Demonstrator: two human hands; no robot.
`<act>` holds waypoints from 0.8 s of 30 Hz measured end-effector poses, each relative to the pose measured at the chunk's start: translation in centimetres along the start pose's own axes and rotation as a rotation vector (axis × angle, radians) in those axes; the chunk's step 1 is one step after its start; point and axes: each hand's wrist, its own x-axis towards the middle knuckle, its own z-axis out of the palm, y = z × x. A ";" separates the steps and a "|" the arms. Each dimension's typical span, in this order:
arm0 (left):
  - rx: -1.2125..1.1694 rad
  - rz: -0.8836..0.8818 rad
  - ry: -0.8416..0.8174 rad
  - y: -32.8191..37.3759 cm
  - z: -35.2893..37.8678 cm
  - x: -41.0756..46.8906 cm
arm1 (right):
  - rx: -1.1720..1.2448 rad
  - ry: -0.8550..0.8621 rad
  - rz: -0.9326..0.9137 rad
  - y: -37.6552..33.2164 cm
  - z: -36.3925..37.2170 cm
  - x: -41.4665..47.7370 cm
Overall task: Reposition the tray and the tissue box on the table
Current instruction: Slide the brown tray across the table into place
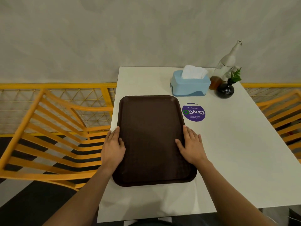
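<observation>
Tray pressed at side rims by left hand, right hand; fingers straight, together. If shoved far, box may be struck, vase toppled.

- Soft, even indoor light, rather dim and slightly warm. The white table is the brightest surface and dulls to grey toward its 6 o'clock edge.
- Shadows are faint and sit close under things, which points to light from above. A thin dark band runs along the 6 o'clock edge of the brown tray.
- The tray reads matte, with a slightly paler patch at its centre.
- The centre of the frame is sharp, and the print on the purple sticker is legible.
- Wide-angle distortion bends the edges. The yellow rail bows, and the glass bottle at 2 o'clock leans outward.
- The orange chair at 9 o'clock is smeared and soft.
- The grey wall at 12 o'clock looks blotchy, with little detail.
</observation>
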 end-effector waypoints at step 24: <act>-0.158 0.246 -0.044 7.6 -0.1 2.5 | 0.384 0.218 0.055 1.6 -5.4 -0.5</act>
